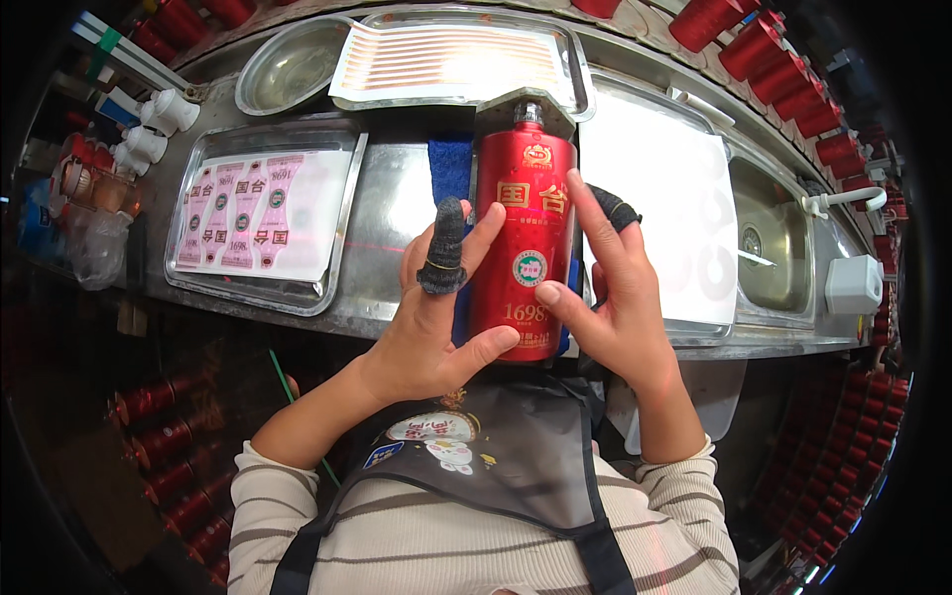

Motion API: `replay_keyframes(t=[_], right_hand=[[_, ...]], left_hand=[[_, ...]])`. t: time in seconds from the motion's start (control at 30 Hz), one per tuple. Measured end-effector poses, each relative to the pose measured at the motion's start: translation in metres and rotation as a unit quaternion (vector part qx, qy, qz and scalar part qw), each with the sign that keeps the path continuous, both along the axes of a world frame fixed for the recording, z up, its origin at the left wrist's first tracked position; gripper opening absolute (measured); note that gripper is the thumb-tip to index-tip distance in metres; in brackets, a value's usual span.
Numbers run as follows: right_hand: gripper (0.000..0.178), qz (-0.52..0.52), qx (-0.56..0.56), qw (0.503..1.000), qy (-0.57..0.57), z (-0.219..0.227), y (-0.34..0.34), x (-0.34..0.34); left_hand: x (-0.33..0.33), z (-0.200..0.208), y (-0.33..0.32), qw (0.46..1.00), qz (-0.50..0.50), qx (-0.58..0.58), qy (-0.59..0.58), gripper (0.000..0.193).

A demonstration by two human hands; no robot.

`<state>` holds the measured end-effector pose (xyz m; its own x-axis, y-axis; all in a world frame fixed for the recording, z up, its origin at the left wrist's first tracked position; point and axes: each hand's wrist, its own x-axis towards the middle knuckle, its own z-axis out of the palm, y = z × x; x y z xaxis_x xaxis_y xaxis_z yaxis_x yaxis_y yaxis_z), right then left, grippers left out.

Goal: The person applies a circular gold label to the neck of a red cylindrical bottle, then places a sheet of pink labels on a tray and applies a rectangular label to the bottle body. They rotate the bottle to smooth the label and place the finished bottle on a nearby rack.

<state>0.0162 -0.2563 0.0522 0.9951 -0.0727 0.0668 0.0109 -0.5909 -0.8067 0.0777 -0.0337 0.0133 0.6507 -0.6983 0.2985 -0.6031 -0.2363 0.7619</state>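
Observation:
A red bottle [524,238] with gold lettering and a round green-and-white sticker lies in front of me, its dark neck pointing away into a metal holder [560,121]. My left hand [428,307] grips its left side, thumb across the lower label. On the other side my right hand [620,297] has its thumb on the label and its index finger along the bottle's right edge. Dark fabric finger covers, tied with bands, are on fingers of both hands. A blue cloth [450,178] shows beneath the bottle. The bottle's underside is hidden.
At left, a metal tray [342,223] carries a sheet of pink labels [260,213]. Behind stand a steel bowl [288,64] and a tray with a striped sheet [446,61]. White sheets [684,198] and a sink [769,238] are at right. Red bottles [783,84] line the surroundings.

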Motion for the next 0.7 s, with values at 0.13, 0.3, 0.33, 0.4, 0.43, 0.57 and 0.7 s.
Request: replay_keyframes(t=[0.13,0.3,0.33,0.4,0.43,0.57,0.7], right_hand=[[0.081,0.021,-0.018,1.0,-0.007,-0.014,0.003,-0.001],[0.082,0.024,0.0,0.999,0.035,-0.007,0.005,-0.002],[0.082,0.025,-0.003,0.999,0.038,-0.006,0.004,-0.002],[0.083,0.028,-0.009,0.999,0.045,-0.005,0.003,-0.004],[0.083,0.024,0.0,0.999,0.044,-0.005,0.004,-0.004],[0.082,0.023,-0.002,0.999,0.025,-0.004,0.004,-0.002],[0.08,0.027,-0.025,0.999,0.017,-0.008,0.003,0.004]], left_hand=[[-0.003,0.004,-0.002,0.999,-0.012,0.035,-0.028,0.087],[-0.003,-0.002,-0.001,0.999,-0.013,0.01,-0.037,0.086],[-0.003,0.0,-0.001,0.999,-0.011,0.009,-0.035,0.086],[-0.001,0.001,-0.001,0.999,-0.009,0.003,-0.032,0.086],[-0.001,0.0,-0.001,0.999,-0.009,-0.002,-0.031,0.086],[0.001,0.003,-0.003,0.999,-0.014,0.008,-0.042,0.086],[0.003,0.0,-0.005,0.999,-0.015,0.002,-0.04,0.086]])
